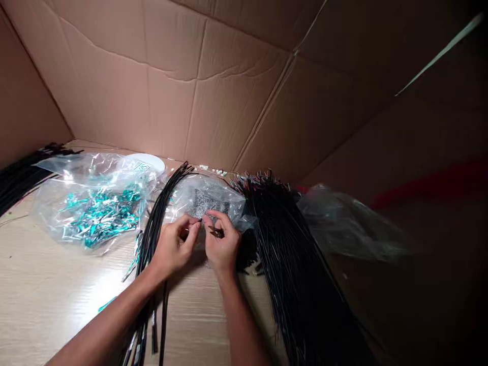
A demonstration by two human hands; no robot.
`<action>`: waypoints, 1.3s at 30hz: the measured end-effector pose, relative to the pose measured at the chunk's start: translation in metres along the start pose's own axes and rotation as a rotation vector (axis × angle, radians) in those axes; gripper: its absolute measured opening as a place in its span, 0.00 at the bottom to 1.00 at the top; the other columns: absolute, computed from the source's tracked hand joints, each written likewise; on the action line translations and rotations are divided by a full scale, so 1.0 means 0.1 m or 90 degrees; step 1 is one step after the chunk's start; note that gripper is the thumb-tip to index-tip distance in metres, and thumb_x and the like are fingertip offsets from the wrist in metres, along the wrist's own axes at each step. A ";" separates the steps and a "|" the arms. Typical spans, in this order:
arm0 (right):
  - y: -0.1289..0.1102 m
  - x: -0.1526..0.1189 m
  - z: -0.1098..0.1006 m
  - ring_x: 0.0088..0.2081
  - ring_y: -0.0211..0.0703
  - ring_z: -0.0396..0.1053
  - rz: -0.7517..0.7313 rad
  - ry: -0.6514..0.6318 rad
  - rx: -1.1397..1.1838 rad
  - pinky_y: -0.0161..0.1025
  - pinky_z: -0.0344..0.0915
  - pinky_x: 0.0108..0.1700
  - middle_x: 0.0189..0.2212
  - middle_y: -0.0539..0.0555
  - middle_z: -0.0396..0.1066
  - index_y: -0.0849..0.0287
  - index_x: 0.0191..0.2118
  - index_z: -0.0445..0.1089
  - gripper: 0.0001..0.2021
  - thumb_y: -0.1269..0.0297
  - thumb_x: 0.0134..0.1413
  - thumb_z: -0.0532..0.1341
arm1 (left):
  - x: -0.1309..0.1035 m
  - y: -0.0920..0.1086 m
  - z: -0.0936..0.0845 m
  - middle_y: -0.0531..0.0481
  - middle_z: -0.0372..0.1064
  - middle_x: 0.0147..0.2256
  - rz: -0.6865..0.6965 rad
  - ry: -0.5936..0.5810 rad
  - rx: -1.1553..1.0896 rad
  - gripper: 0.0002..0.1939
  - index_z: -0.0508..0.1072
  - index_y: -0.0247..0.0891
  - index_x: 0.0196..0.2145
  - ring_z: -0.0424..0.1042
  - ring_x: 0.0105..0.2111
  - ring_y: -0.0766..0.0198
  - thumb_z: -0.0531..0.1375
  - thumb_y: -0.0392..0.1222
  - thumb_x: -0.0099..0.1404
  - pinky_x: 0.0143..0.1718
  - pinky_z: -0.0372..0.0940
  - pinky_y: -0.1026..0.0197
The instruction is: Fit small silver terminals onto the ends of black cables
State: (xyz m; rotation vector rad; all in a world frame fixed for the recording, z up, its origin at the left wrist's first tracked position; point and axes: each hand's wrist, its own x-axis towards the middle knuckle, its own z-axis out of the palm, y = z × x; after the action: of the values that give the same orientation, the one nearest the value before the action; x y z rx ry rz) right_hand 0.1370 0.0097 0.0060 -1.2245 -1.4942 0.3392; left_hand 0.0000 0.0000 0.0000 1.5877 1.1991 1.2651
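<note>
My left hand (177,245) pinches a small dark piece (200,220) between thumb and fingertips; it looks like a cable end, but is too small to be sure. Close beside it on the right, my right hand (222,241) has its fingers curled, with dark pieces (216,232) across the palm side. Its fingertips nearly meet those of my left hand, and whether they touch the small piece is unclear. Behind both hands lies a clear bag (209,195) of small grey parts. A bundle of thin black cables (154,223) runs beside and under my left forearm.
A clear bag of teal and silver strips (102,213) lies left on the wooden table (34,295). A thick black cable bundle (290,254) stretches along the right, with another clear bag (346,223) beyond. Cardboard walls (168,86) stand behind. More black cables (23,175) lie far left.
</note>
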 end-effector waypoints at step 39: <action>0.00 0.10 -0.30 0.44 0.47 0.77 -0.016 -0.229 -0.087 0.40 0.72 0.44 0.43 0.55 0.79 0.53 0.48 0.73 0.09 0.57 0.69 0.60 | 0.10 0.03 -0.06 0.55 0.63 0.22 -0.155 0.098 -0.123 0.18 0.75 0.32 0.32 0.57 0.20 0.71 0.65 0.53 0.64 0.21 0.51 0.68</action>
State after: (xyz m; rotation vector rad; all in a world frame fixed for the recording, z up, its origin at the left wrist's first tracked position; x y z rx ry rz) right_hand 0.1642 0.0063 0.0218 -1.2988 -1.8653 0.4641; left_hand -0.0046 0.0088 0.0070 1.1846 1.2797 1.3163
